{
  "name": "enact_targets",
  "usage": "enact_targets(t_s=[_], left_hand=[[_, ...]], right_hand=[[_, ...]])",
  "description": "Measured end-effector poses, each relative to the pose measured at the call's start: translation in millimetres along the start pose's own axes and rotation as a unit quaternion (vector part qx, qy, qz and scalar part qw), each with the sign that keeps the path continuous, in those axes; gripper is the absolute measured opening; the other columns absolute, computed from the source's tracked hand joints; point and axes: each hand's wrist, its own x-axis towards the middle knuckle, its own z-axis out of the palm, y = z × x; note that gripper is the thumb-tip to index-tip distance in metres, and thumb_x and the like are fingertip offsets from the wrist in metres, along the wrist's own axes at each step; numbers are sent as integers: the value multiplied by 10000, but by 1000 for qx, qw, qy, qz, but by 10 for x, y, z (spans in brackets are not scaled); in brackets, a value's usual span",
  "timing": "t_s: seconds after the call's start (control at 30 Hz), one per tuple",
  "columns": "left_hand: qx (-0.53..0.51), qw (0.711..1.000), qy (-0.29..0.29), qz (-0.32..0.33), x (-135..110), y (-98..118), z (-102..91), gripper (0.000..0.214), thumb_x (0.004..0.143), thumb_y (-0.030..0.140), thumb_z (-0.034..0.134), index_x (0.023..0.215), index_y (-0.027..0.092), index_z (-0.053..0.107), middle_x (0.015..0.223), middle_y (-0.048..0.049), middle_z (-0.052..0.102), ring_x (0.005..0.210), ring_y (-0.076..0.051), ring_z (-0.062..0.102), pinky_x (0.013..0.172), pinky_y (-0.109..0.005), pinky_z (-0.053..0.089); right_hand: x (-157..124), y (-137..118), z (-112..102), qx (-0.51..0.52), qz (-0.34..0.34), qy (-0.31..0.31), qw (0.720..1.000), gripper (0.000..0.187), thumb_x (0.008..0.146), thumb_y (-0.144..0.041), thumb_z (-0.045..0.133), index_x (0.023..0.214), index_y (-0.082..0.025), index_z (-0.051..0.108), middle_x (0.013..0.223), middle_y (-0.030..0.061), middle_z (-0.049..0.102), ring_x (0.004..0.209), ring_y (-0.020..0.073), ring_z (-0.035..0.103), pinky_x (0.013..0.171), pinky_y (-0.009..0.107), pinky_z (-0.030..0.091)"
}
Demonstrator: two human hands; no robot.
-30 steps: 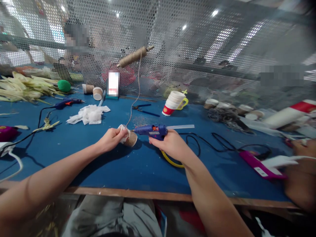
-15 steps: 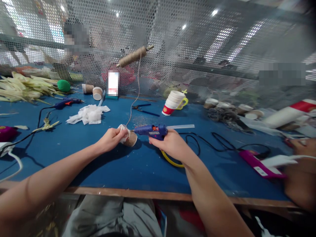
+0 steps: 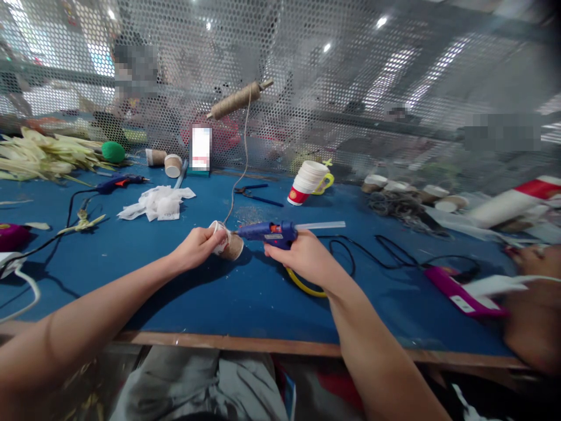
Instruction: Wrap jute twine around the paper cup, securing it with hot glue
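Observation:
My left hand is closed round a small paper cup, tilted on its side and partly wrapped in brown twine. In my right hand is a blue hot glue gun, its nozzle pointing left at the cup's side. Whether the tip touches the cup I cannot tell. A clear glue stick juts from the gun's back end. From a twine spool on the mesh, a strand of twine hangs down to the cup.
A stack of paper cups stands behind the gun, beside blue-handled pliers. White crumpled plastic, a second glue gun and pale husks lie left. Rightward are a purple power strip and another person's arm.

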Motion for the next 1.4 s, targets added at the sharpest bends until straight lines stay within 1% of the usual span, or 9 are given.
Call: enact_targets(t_s=[0.13, 0.57, 0.93, 1.03, 1.2, 1.4], left_hand=[[35, 999, -5, 20, 2, -10, -3, 524, 793, 525, 325, 654, 93, 586, 549, 5, 456, 526, -96, 363, 509, -217, 305], [24, 999, -7, 30, -17, 10, -1, 520, 793, 516, 340, 684, 85, 608, 557, -14, 497, 539, -111, 402, 512, -221, 333], [53, 998, -13, 34, -19, 31, -5, 530, 809, 516, 300, 683, 88, 588, 568, 2, 447, 543, -98, 360, 518, -212, 316], [55, 998, -7, 31, -22, 42, -5, 527, 805, 514, 310, 672, 89, 592, 567, -1, 460, 542, -100, 373, 512, -212, 314], [29, 999, -2, 32, -27, 47, -1, 513, 793, 507, 346, 680, 89, 620, 576, -19, 529, 552, -116, 432, 528, -217, 352], [18, 999, 6, 28, -35, 57, -1, 496, 780, 506, 374, 669, 89, 619, 555, -15, 524, 550, -119, 439, 524, -218, 355]], right_hand=[[-7, -22, -11, -8, 1, -3, 1000, 154, 686, -255, 537, 588, -156, 601, 574, 9, 602, 555, 142, 537, 552, 246, 416], [-17, -28, -23, -13, -4, -11, 1000, 153, 696, -253, 523, 607, -160, 605, 612, 14, 628, 579, 151, 556, 569, 251, 424], [-32, -13, -26, -2, 7, -24, 1000, 171, 699, -274, 525, 601, -152, 592, 586, 8, 601, 554, 142, 536, 557, 251, 411], [-37, -16, -27, 1, 7, -25, 1000, 165, 699, -271, 521, 609, -153, 593, 599, 12, 608, 564, 144, 540, 557, 251, 412], [-44, -25, -33, -1, 6, -22, 1000, 161, 694, -268, 524, 594, -159, 588, 584, 7, 603, 555, 141, 538, 554, 248, 415], [-44, -5, -24, 3, -3, -21, 1000, 160, 688, -274, 522, 610, -158, 601, 588, 5, 606, 551, 140, 536, 539, 249, 415]])
